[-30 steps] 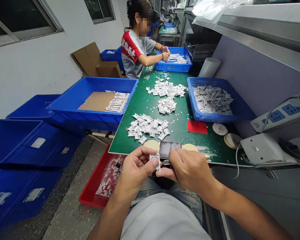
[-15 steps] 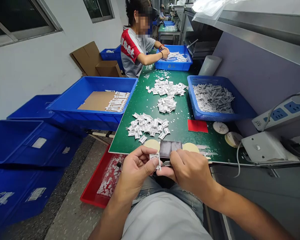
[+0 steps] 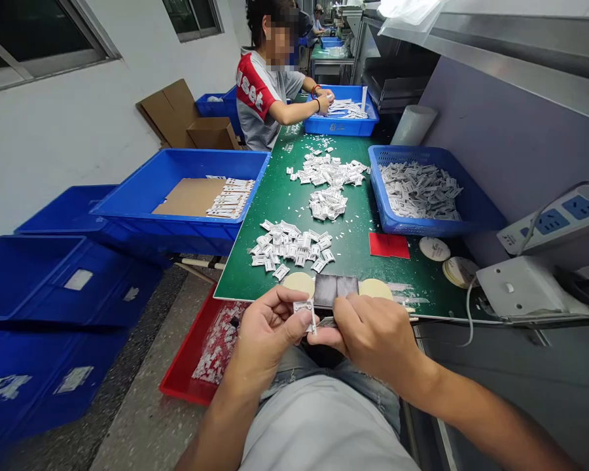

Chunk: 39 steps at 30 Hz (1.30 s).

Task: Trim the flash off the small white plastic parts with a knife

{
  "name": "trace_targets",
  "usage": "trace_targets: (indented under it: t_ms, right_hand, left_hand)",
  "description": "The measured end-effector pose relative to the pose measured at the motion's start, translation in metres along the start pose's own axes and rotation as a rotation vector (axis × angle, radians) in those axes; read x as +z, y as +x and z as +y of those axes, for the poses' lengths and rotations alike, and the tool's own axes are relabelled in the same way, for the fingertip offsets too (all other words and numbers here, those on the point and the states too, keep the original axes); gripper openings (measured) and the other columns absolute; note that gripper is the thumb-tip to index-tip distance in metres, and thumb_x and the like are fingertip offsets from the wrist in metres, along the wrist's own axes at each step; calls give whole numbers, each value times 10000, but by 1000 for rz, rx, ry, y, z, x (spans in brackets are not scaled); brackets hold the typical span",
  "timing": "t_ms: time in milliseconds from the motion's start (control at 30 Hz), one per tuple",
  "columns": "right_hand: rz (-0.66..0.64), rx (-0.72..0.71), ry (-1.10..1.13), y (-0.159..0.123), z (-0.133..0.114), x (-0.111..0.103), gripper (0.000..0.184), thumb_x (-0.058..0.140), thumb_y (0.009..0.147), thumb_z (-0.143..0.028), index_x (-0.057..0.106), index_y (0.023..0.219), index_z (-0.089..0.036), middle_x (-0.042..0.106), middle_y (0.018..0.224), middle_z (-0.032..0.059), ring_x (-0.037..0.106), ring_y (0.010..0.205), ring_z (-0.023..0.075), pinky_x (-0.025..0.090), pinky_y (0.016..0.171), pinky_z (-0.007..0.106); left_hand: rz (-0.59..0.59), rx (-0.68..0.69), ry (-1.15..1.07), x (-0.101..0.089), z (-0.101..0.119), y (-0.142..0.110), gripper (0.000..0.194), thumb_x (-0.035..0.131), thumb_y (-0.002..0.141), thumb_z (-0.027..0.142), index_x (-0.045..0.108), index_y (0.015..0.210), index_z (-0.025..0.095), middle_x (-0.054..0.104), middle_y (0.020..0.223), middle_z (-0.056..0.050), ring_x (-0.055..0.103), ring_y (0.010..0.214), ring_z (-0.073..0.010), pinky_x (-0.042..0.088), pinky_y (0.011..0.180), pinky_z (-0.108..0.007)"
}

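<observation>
My left hand (image 3: 267, 333) pinches a small white paper-like piece (image 3: 303, 307) at the front edge of a green work mat (image 3: 240, 278). My right hand (image 3: 373, 340) grips a thin metal tool (image 3: 326, 322), whose tip meets that piece. Just beyond my hands lies a dark rectangular pad (image 3: 336, 290), flanked by round beige discs (image 3: 298, 284) (image 3: 375, 289). Loose white pieces lie in a heap (image 3: 289, 243) on the mat. Part of the tool is hidden by my fingers.
A blue basket (image 3: 387, 190) of white pieces and a red card (image 3: 389, 246) sit on the mat. A co-worker (image 3: 260, 98) handles pieces at a blue tray (image 3: 341, 127). Blue crates stand left; a red tray (image 3: 184, 366) sits below the mat's edge; a power strip (image 3: 552, 222) is right.
The whole view tilts slightly as my head moves. My hands stay in nearly the same grip, and the co-worker's hands shift slightly over the blue tray.
</observation>
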State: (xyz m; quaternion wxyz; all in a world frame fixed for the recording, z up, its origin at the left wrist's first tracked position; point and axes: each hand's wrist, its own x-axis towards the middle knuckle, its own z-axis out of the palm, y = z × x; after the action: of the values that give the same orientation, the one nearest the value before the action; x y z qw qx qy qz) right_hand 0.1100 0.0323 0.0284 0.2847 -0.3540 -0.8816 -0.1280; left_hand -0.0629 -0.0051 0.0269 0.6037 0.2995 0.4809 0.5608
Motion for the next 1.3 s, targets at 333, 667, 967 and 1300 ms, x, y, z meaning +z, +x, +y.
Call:
trace_targets:
  t_ms: [333,667,967,1300]
  right_hand:
    - [-44,79,452,-5,-2,7,492,391,956,-549,486,638,-185,425,527,-33,303,480,111,180,501,286]
    - [-358,259,1039,1,-10,-8,422,362,968,-526,531,823,-168,494,660,-30,388,560,96,306,541,225]
    - [7,10,129,9,-4,-3,634,248,917,-687,498,603,-196,436,517,-7,301,484,138,168,516,309]
    - [30,0,107,6,-7,1,635,195,949,-641,472,583,-202,421,495,-10,271,477,146,139,516,315]
  left_hand:
    - [40,80,77,5,-3,-2,212,772,735,267,655,887,176,678,748,-14,577,615,-91,447,538,-167]
    - [-186,107,-97,8,-5,-5,209,586,894,367,678,834,189,559,776,-17,467,614,-94,385,568,-210]
    - [-233,71,-27,3,0,-6,289,547,913,386,611,747,159,464,748,-13,407,649,-114,328,603,-234]
    - [-231,42,-72,5,0,-7,288,533,923,382,604,747,165,459,739,-8,386,626,-106,313,590,-227]
